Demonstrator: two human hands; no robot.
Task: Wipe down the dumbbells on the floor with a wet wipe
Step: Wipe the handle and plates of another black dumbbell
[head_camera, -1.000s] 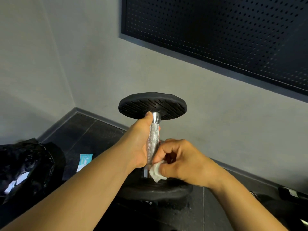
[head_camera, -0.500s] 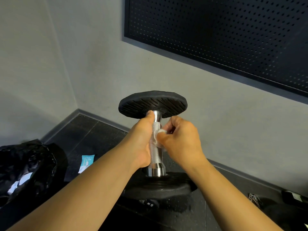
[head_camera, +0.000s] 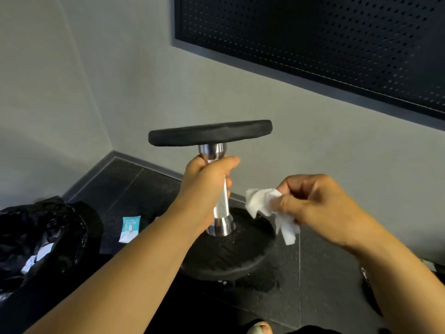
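The left hand (head_camera: 207,186) clamps the upright dumbbell (head_camera: 222,206); right hand (head_camera: 317,208) pinches the wet wipe (head_camera: 262,203) (off the metal). Slack grip could topple it.

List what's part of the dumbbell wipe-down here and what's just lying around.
In the job: dumbbell, gripped upright in the left hand; wet wipe, pinched in the right hand.
Lying about: black plastic bag, teal sachet on the floor, perforated wall panel.
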